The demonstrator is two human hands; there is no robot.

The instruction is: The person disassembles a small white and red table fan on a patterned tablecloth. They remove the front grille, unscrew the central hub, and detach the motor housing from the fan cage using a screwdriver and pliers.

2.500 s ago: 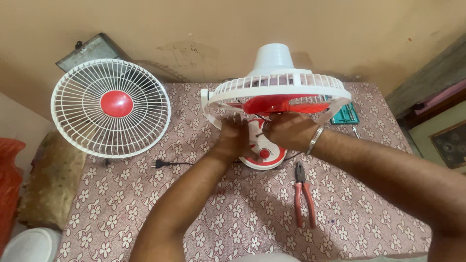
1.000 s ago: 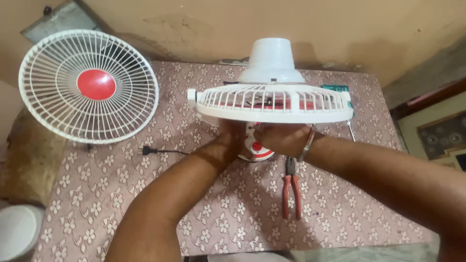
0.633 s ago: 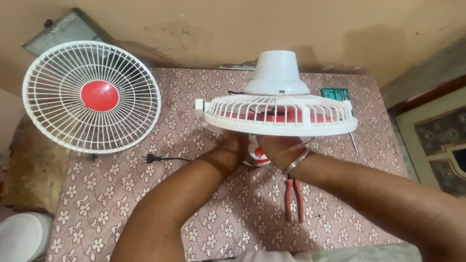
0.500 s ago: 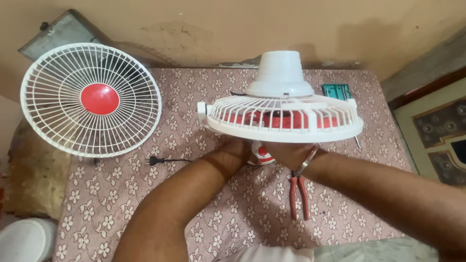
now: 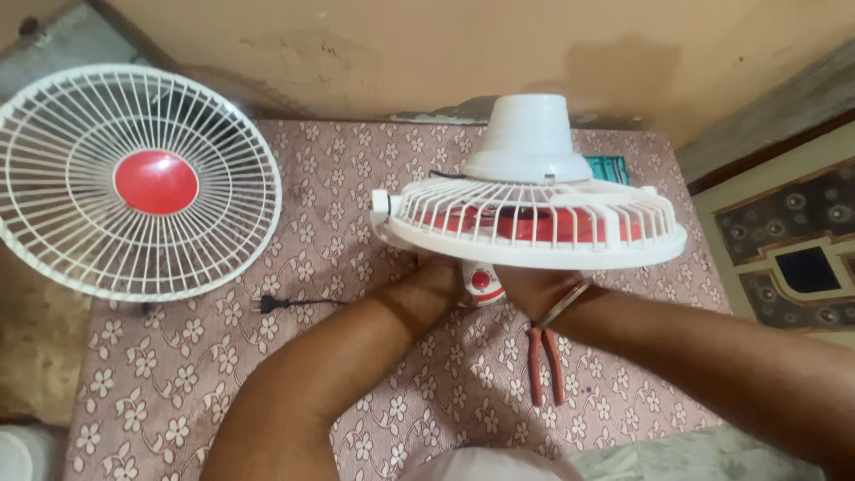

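A white table fan [image 5: 531, 223] with red blades stands on the flowered tablecloth [image 5: 214, 356], its rear cage tilted flat and the white motor housing [image 5: 528, 142] pointing up. Both my hands reach under the cage at the fan's neck, above the white base with a red knob [image 5: 481, 281]. My left hand [image 5: 436, 272] and my right hand [image 5: 534, 287] are mostly hidden beneath the cage; their fingers do not show. A metal bangle circles my right wrist.
A detached white front grille with a red centre [image 5: 134, 183] leans at the table's left. Red-handled pliers [image 5: 543, 361] lie beside my right wrist. A black plug and cord [image 5: 285, 304] lie mid-table. A teal box [image 5: 610, 167] sits behind the fan. The wall is close behind.
The fan head has tipped from slanted to nearly flat, cage facing down. My hands have stayed under it at the neck. The view has shifted a little.
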